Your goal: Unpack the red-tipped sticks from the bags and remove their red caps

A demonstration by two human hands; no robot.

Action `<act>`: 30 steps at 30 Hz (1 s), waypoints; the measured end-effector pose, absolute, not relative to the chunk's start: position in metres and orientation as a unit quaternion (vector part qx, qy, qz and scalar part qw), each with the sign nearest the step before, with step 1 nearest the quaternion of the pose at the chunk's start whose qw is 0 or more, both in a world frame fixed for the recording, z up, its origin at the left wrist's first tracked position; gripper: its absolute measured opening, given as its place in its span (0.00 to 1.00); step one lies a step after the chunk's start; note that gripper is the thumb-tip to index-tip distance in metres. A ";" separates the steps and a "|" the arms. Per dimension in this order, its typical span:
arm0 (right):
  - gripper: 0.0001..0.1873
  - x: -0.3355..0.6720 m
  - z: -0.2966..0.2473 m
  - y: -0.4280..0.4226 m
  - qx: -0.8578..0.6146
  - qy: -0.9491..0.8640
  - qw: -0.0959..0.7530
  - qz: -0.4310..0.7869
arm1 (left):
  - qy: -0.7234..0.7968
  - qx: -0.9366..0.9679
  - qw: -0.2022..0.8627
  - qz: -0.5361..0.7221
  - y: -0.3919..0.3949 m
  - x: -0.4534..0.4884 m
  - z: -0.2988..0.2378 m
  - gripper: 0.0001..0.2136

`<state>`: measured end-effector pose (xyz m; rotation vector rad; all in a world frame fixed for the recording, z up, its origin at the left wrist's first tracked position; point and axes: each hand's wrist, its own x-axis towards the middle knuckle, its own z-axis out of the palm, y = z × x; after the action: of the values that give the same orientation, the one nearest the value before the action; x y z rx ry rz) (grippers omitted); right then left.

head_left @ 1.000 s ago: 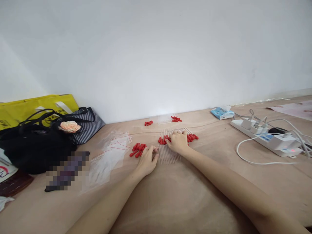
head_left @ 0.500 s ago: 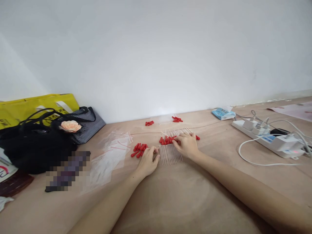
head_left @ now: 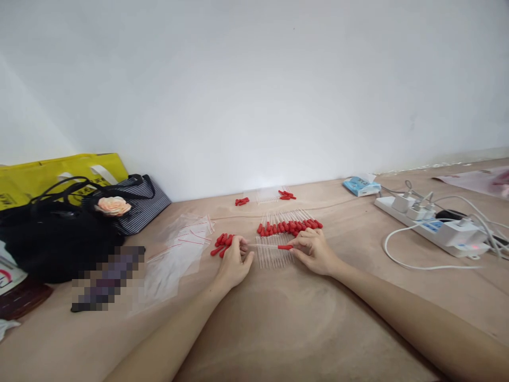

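Between my hands a dropper is held level: a clear thin tube with a red rubber bulb on its right end. My left hand pinches the tube's left end. The fingers of my right hand are closed on the bulb. Beyond them lies a row of droppers with red bulbs, tubes pointing to the wall. Bare clear tubes lie side by side under the held one. Loose red bulbs are piled by my left hand, which partly hides them.
Clear zip bags with red seams lie at left, near black and yellow bags. More red bulbs and tubes sit by the wall. At right are a tissue pack and a white power strip with looping cables.
My right hand has come back from the row and now grips a red bulb. My left hand has shifted slightly left and holds the tube. The bulb row is now uncovered.
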<state>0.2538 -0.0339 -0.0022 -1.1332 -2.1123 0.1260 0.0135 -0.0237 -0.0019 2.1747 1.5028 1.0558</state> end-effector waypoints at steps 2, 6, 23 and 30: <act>0.07 0.253 -0.001 -0.035 -0.436 -0.822 0.362 0.051 | 0.511 0.756 0.138 0.384 -0.026 0.012 0.000 0.10; 0.06 0.250 0.001 -0.038 -0.427 -0.824 0.367 0.059 | 0.431 0.832 0.038 0.346 -0.030 0.013 0.006 0.10; 0.08 0.229 -0.003 -0.047 -0.318 -0.829 0.414 -0.200 | 0.252 0.886 -0.233 0.314 -0.039 0.030 0.009 0.05; 0.09 0.225 -0.004 -0.049 -0.327 -0.819 0.371 -0.290 | 0.222 0.882 -0.248 0.333 -0.040 0.032 0.011 0.05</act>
<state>0.2248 -0.0486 -0.0041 -0.8385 -2.1016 -0.7450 0.0316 -0.0396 0.0106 3.3170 0.8363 1.2506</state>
